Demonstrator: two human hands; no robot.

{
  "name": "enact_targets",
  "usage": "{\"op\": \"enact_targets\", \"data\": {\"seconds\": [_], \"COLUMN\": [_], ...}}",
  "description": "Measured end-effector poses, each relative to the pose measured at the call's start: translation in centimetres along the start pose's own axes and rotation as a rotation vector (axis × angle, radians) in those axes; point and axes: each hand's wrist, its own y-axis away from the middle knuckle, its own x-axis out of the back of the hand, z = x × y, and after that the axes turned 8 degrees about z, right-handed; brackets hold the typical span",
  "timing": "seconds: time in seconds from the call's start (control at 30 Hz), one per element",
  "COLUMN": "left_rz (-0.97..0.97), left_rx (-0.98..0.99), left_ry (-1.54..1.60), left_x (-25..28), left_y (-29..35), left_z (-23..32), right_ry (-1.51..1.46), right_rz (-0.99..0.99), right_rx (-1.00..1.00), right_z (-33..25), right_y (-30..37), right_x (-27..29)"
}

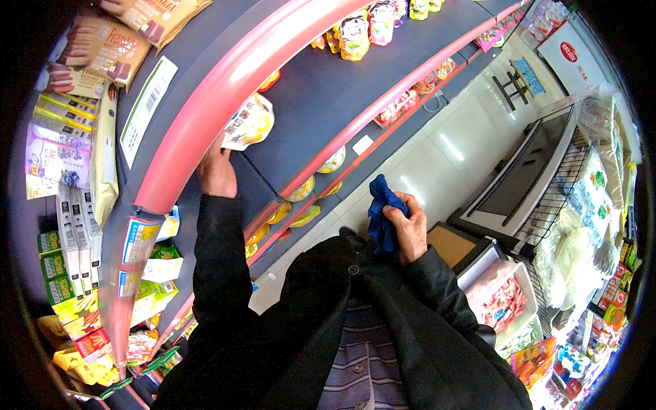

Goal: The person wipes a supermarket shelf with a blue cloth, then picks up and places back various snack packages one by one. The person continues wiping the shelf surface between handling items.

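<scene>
My left hand point(220, 173) reaches in over the dark shelf point(307, 102), beside its thick pink front rail point(195, 113). A white snack pouch point(250, 124) with yellow and brown printing is at its fingertips, tilted over the shelf. The fingers are partly hidden by the rail and seem closed on the pouch's lower edge. In front of my body, my right hand point(408, 228) is closed around a crumpled dark blue cloth point(383, 213), pinched between thumb and fingers above the aisle.
Colourful pouches point(355, 35) stand farther along the shelf. Bagged snacks point(102, 51) and boxes point(58, 266) fill the shelving at left. A lower shelf edge point(396, 109) runs beside the tiled floor point(437, 150). At right are a wire rack point(557, 184) and a bin of wrapped sweets point(502, 304).
</scene>
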Motion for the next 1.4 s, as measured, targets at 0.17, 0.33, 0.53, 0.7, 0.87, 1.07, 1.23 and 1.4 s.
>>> {"op": "enact_targets", "data": {"seconds": [0.17, 0.33, 0.53, 0.7, 0.87, 1.07, 1.23, 1.4], "left_rz": [0.036, -0.039, -0.211, -0.24, -0.3, -0.26, -0.155, -0.18], "left_rx": [-0.045, 0.07, 0.067, -0.008, -0.02, 0.02, -0.15, -0.371], "left_ry": [-0.123, -0.05, 0.05, 0.061, -0.125, -0.249, -0.335, -0.362], "left_x": [2.6, 1.1, -6.3, -9.2, -8.4, -8.2, -8.5, -5.9], "left_y": [-1.1, -1.2, -1.0, -3.4, -4.2, -5.9, -7.6, -7.6], "left_z": [0.3, -0.5, -1.4, -3.4, -4.2, -5.6, -7.6, -8.9], "right_ry": [-0.013, -0.017, -0.002, -0.014, -0.028, -0.022, -0.038, 0.003], "right_rz": [0.053, 0.037, 0.028, 0.043, 0.063, 0.06, 0.062, 0.042], "right_rx": [-0.014, -0.011, -0.013, -0.015, -0.001, -0.024, -0.039, -0.006], "right_z": [0.3, 0.5, -0.2, -0.4, -0.2, -0.3, -0.3, 0.5], "right_y": [-0.6, -1.2, -1.1, -1.1, -1.5, -1.7, -1.5, -1.7], "right_x": [0.6, 1.0, 1.0, 1.1, 1.5, 1.7, 1.3, 1.1]}}
